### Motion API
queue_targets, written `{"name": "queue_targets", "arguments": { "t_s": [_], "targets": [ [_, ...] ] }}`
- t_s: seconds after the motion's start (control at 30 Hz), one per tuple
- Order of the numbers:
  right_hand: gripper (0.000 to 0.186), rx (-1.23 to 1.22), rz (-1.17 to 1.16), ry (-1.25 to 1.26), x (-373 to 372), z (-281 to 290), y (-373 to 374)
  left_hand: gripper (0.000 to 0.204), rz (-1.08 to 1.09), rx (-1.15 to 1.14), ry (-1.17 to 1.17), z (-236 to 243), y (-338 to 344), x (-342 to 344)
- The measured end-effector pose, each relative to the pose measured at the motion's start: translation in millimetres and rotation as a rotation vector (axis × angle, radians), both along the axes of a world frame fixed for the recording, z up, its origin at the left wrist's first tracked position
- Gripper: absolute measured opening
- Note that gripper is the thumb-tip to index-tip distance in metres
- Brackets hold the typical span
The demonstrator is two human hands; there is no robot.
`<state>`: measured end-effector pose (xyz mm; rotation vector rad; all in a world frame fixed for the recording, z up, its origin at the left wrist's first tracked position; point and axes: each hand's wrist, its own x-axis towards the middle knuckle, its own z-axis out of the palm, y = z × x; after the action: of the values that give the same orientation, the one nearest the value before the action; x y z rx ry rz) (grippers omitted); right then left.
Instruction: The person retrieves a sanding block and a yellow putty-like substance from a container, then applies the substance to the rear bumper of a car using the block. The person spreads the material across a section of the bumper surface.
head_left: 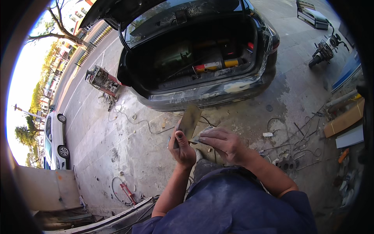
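Observation:
My left hand (183, 150) is closed on a flat, smudged, tan-grey putty board (189, 120), which tilts up and away from me. Its thumb is raised along the near end. Close beside it, my right hand (224, 144) has its fingers pinched on a small thin scraper (194, 139). The scraper's pale edge reaches toward the lower part of the board, and most of it is hidden by the fingers. Beyond both hands stands a dark car (179, 102) with its trunk open. Dull grey sanded areas and a pale filler patch (238, 86) mark its rear bumper.
Inside the trunk lie a yellow and red tube-shaped thing (214, 65) and a green container. A dirty machine on a red frame (103, 80) stands left. Cables (148, 130) cross the concrete. A red jack (127, 193), cardboard box (344, 117), motorbike (325, 52) and white car (55, 138) surround me.

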<state>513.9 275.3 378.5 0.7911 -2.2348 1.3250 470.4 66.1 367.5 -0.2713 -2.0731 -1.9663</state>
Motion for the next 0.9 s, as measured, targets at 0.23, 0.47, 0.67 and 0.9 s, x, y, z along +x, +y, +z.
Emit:
{"name": "queue_targets", "arguments": {
  "t_s": [0.23, 0.47, 0.67, 0.9],
  "targets": [
    [0.041, -1.030, 0.043, -0.383, -17, 30, 17, 0.057, -0.196, 0.375, -0.335, 20, 0, 7],
    [0.049, -0.161, -0.118, 0.017, -14, 2, 15, 0.051, -0.267, 0.820, -0.474, 16, 2, 5],
    [0.045, 0.138, -0.378, 0.214, -16, 23, 18, 0.051, -0.184, 0.700, -0.453, 12, 7, 4],
    [0.045, 0.338, -0.226, 0.104, -5, 6, -18, 0.051, -0.136, 0.597, -0.288, 12, 10, -29]
  ]
}}
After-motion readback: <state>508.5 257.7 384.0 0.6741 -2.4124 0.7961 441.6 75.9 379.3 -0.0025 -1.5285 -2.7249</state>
